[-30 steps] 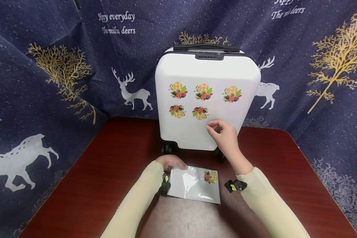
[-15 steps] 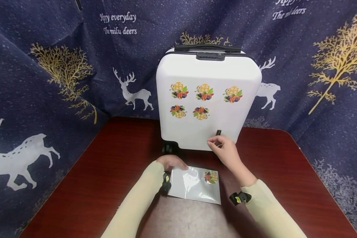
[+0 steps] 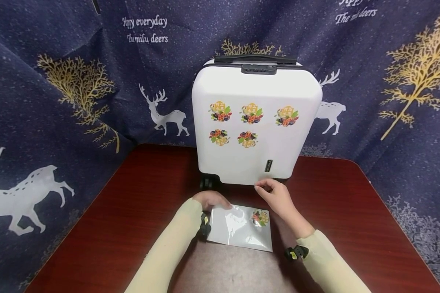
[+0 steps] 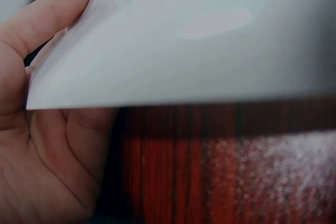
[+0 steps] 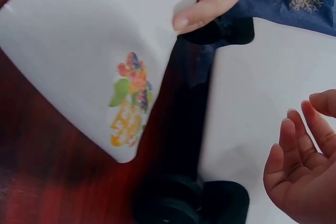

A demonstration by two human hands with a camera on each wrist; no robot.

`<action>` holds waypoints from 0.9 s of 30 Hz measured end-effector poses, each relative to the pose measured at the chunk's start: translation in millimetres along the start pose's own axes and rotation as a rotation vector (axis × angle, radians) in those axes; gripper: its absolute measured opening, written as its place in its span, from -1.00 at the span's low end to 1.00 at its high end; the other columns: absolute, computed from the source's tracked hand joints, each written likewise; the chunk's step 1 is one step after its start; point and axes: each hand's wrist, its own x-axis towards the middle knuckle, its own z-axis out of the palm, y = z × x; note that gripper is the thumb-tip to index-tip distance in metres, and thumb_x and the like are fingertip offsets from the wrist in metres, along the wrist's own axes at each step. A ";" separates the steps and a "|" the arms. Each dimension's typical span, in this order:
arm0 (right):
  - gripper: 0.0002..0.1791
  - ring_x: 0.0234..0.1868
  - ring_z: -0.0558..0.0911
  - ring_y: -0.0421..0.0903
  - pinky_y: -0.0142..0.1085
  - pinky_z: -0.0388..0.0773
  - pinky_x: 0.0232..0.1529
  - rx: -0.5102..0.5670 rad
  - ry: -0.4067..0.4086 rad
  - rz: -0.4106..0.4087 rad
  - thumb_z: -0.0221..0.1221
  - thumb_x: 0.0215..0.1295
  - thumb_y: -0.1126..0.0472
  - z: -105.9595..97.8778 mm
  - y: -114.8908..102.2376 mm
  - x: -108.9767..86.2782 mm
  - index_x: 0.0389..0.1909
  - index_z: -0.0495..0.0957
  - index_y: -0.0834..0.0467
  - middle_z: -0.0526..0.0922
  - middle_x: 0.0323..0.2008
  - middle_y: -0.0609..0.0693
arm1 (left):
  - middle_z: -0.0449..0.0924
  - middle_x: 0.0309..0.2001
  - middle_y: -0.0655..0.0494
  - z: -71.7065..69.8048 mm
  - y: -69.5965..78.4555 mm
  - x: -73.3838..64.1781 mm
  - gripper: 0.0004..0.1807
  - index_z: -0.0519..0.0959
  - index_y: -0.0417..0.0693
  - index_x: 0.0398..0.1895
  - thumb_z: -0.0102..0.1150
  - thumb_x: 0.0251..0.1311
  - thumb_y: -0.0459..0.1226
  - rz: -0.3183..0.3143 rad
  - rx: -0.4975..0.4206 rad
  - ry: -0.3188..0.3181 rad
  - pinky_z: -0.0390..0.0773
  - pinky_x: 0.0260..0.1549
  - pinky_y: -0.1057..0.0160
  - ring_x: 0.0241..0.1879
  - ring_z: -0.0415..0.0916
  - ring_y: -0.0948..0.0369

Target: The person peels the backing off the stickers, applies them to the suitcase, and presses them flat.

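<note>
My left hand [image 3: 210, 199] pinches the upper left corner of a glossy white sticker sheet [image 3: 237, 228], thumb on top and fingers underneath, as the left wrist view shows. One fruit sticker [image 3: 259, 218] is on the sheet's upper right corner. In front of the white suitcase's [image 3: 232, 162] lower edge is my right hand [image 3: 276, 196], its fingers loosely bent. Nothing shows between its thumb and fingers in the right wrist view. The upright suitcase bears two rows of fruit stickers [image 3: 251, 113], three above and two below.
A dark nameplate [image 3: 269, 166] is on the suitcase's lower right, and a black wheel [image 3: 206, 182] stands under its left side. The suitcase is on a reddish-brown table [image 3: 150, 195]. Behind it hangs a blue cloth [image 3: 139, 61] with deer and trees.
My right hand has moved down from the suitcase front to its lower edge, uncovering the dark nameplate. The left hand and the sticker sheet stay where they were.
</note>
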 end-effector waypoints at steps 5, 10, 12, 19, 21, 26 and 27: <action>-0.80 -0.17 0.66 -0.05 -0.32 0.56 -0.21 -0.012 -0.013 0.020 0.23 0.41 0.21 6.4 5.0 -4.2 -0.08 0.71 0.22 0.77 -0.09 0.16 | 0.74 -0.16 -0.01 0.4 -0.1 -0.3 -0.65 0.66 -0.32 0.07 0.27 0.27 -0.32 0.002 -0.007 0.001 0.73 -0.13 0.21 -0.26 0.64 0.19; -0.78 -0.13 0.65 -0.01 -0.28 0.57 -0.17 -0.013 -0.046 0.053 0.24 0.39 0.20 11.1 11.2 -8.3 -0.07 0.70 0.23 0.75 -0.05 0.16 | 0.74 -0.16 -0.01 -0.3 -0.9 -1.1 -0.65 0.66 -0.34 0.08 0.25 0.28 -0.33 0.019 0.000 -0.007 0.72 -0.12 0.21 -0.26 0.64 0.20; -0.78 -0.13 0.64 -0.03 -0.28 0.55 -0.17 -0.010 -0.062 0.065 0.25 0.38 0.20 12.4 14.6 -9.8 -0.07 0.69 0.22 0.75 -0.05 0.15 | 0.74 -0.17 0.00 -0.2 -1.3 -1.8 -0.65 0.66 -0.33 0.07 0.25 0.28 -0.32 0.026 0.007 -0.005 0.73 -0.12 0.21 -0.26 0.64 0.20; -0.77 -0.16 0.65 -0.06 -0.31 0.55 -0.21 -0.017 -0.117 0.093 0.29 0.35 0.21 15.7 26.0 -16.3 -0.06 0.67 0.24 0.75 -0.06 0.17 | 0.72 -0.24 0.05 1.5 -1.5 -1.4 -0.66 0.67 -0.31 0.06 0.26 0.27 -0.31 0.022 -0.006 0.007 0.73 -0.15 0.21 -0.28 0.65 0.20; -0.76 -0.15 0.66 -0.05 -0.31 0.56 -0.21 -0.022 -0.136 0.098 0.30 0.33 0.22 16.7 29.2 -17.5 -0.05 0.67 0.25 0.74 -0.06 0.18 | 0.72 -0.24 0.05 1.5 -1.0 -1.5 -0.66 0.67 -0.31 0.06 0.27 0.26 -0.32 0.020 -0.006 0.009 0.73 -0.15 0.22 -0.29 0.64 0.21; -0.70 -0.07 0.70 0.04 -0.28 0.62 -0.14 -0.035 -0.177 0.102 0.34 0.27 0.22 18.3 38.0 -18.8 -0.05 0.67 0.29 0.74 -0.08 0.20 | 0.73 -0.19 0.02 0.9 -0.6 -1.6 -0.66 0.66 -0.33 0.07 0.26 0.28 -0.33 0.025 -0.001 0.002 0.73 -0.12 0.21 -0.27 0.64 0.21; -0.69 -0.06 0.70 0.05 -0.26 0.63 -0.11 -0.040 -0.183 0.104 0.35 0.26 0.22 18.1 39.5 -18.7 -0.05 0.67 0.30 0.74 -0.08 0.20 | 0.73 -0.18 0.02 0.7 -0.6 -1.7 -0.66 0.66 -0.33 0.07 0.25 0.29 -0.33 0.025 0.001 -0.001 0.72 -0.11 0.21 -0.26 0.64 0.21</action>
